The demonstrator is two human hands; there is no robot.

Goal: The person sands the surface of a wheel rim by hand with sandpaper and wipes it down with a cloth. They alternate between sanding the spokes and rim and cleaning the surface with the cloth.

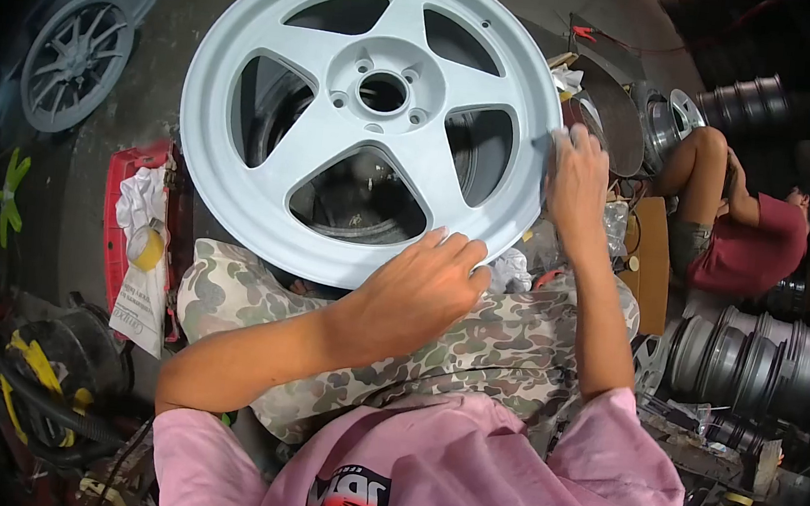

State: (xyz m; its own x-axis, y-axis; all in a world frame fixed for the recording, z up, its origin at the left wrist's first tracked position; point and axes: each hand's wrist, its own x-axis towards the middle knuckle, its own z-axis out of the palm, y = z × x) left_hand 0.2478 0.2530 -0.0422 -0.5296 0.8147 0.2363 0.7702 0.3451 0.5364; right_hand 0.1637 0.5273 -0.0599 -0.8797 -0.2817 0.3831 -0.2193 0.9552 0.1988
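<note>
While one multi-spoke wheel point(77, 62) leans at the far left, with one green star-shaped object point(9, 197) below it, one red tray point(118, 196) lies nearer the middle. On the tray are one white cloth point(140, 196), one roll of yellow tape point(146, 250) and one printed sheet point(141, 308) hanging over its edge. In the centre, one pale wheel point(289, 139) sits face up before the person, just beyond the camouflage-covered legs point(456, 331); it has five spokes, five openings, four bolt holes and one centre bore. Of the two hands, the left hand point(432, 280) rests bent-fingered on the near rim, and the right hand point(579, 163) curls against the right edge; whether either one grips or only presses cannot be told.

Farther right come one crumpled white wad point(510, 271), one brown cardboard piece point(647, 267), one other person point(747, 247) seated in a red top, and a row of at least three bare rims point(751, 360).

The pale wheel mostly covers a dark round object point(357, 195) beneath it, hard to identify. Any item under the fingers is hidden, and deep shadow swallows the outer edges.
</note>
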